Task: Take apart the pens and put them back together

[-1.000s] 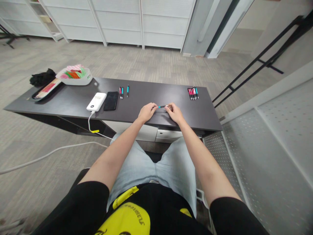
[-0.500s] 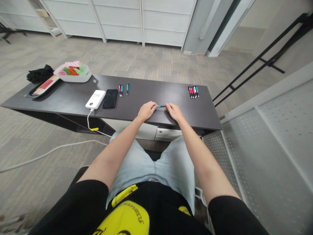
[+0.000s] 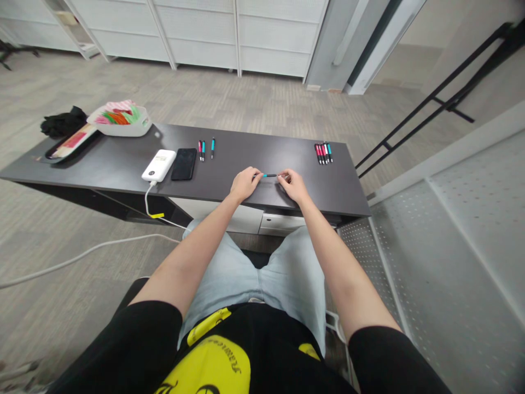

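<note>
Now, both hands are out over the near edge of the dark bench (image 3: 123,164), and between them is a single pen (image 3: 270,175). The left hand (image 3: 245,185) has its fingertips pinched on one end and the right hand (image 3: 292,186) is pinched on the other, with the remaining fingers curled in. The pen lies level, just above the bench top, with its long axis running left to right, roughly parallel to the bench's front edge. Its teal section sits nearer the left hand and the dark section nearer the right. Which end carries the tip is too small to tell.

Off to the right, well apart from the hands, a tight bunch of red and teal pens (image 3: 323,154) lies with its ends pointing away from the person. To the left, three more pens (image 3: 205,149) lie the same way, beside a black phone (image 3: 184,163) and a white power bank (image 3: 159,165) with its cable hanging over the edge. At the far left end sits a white basket (image 3: 141,127) of coloured bits.
</note>
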A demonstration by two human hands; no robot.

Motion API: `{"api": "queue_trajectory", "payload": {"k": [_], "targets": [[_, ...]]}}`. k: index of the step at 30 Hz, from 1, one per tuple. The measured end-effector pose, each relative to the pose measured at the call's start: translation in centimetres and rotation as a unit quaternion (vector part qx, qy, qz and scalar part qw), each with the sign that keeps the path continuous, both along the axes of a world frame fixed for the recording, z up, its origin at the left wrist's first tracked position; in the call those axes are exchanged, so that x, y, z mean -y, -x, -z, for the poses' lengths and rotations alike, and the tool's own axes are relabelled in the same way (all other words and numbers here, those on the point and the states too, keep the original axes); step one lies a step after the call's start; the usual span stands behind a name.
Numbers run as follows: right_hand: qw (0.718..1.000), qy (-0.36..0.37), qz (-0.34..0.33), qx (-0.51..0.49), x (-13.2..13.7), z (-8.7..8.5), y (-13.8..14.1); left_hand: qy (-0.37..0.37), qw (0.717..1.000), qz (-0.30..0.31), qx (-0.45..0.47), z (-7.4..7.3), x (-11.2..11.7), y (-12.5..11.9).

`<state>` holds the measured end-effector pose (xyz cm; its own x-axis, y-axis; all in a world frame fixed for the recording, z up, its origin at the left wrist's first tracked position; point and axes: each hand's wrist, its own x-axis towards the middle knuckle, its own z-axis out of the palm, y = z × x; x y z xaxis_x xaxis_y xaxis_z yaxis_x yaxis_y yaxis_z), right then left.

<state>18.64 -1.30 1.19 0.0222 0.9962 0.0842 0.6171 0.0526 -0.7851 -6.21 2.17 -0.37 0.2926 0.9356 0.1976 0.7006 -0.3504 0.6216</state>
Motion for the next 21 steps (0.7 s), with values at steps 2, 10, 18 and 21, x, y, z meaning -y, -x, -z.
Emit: {"api": "queue_trajectory", "payload": {"k": [2,10,18,21], "targets": [[0.999,-0.009,0.013,0.043,0.1,-0.2,0.2,-0.004,1.000,-0.008,0.006,0.0,0.0,0.0],[0.989,-0.010,0.055,0.136,0.1,-0.1,0.6,0.007,1.000,-0.026,0.003,-0.3,0.2,0.0],[0.993,-0.013,0.058,0.102,0.1,0.1,0.5,0.004,1.000,-0.023,-0.006,-0.9,0.5,0.0],[0.994,-0.015,0.060,0.092,0.0,0.1,0.5,0.003,1.000,-0.021,-0.003,-1.1,0.6,0.0]]}}
